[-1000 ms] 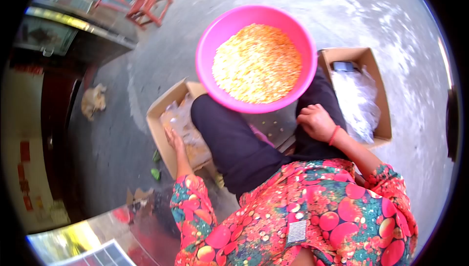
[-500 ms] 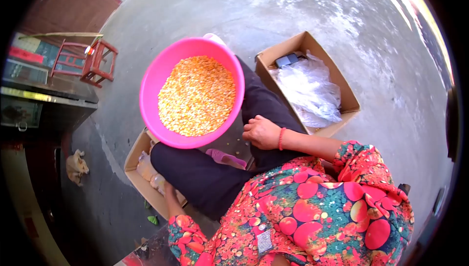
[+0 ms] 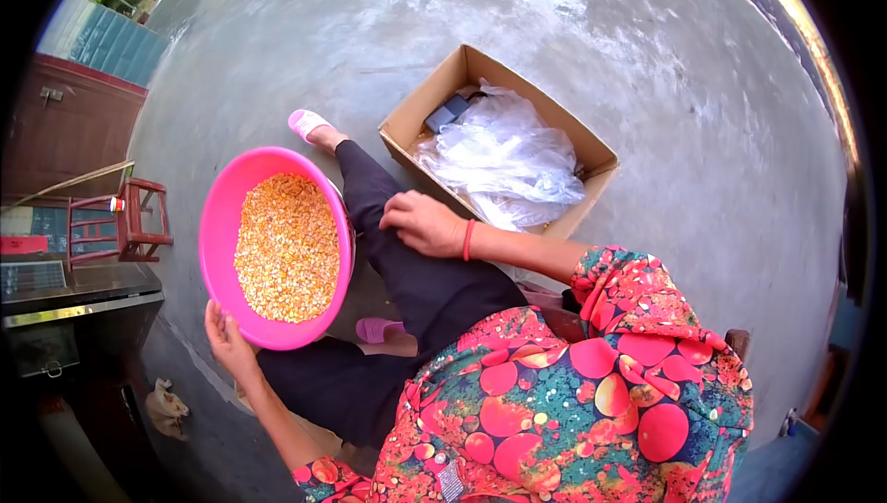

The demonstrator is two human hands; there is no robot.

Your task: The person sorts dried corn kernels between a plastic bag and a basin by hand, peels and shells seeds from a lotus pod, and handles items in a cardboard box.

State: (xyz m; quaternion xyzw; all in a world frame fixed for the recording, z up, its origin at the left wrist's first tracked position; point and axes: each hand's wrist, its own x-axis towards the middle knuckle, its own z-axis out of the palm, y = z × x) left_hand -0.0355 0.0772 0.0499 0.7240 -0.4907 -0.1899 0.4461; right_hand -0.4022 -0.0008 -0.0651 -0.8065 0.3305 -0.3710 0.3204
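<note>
A bright pink basin [image 3: 217, 254] of loose yellow-orange corn kernels [image 3: 286, 249] rests against my dark-trousered legs, tilted a little to the left. My left hand [image 3: 229, 344] is at its near-left rim, with the fingers by the outer edge and the thumb close to the rim; it seems to grip the edge. My right hand [image 3: 425, 226], with a red bracelet [image 3: 468, 240] at the wrist, lies on my thigh. Its fingers are loosely curled, and I see nothing in them.
A cardboard box [image 3: 591, 157] holding clear plastic bags [image 3: 504, 157] and a dark block-shaped object [image 3: 448, 113] stands beyond my right hand. A red wooden chair [image 3: 140, 221] and a dark cabinet [image 3: 83, 327] are at left. A pale animal [image 3: 166, 409] lies on the floor.
My left hand has come up from the cardboard box beside my leg to the basin's rim. The basin appears farther left and more tilted. The view has shifted, and a pink-shod foot shows.
</note>
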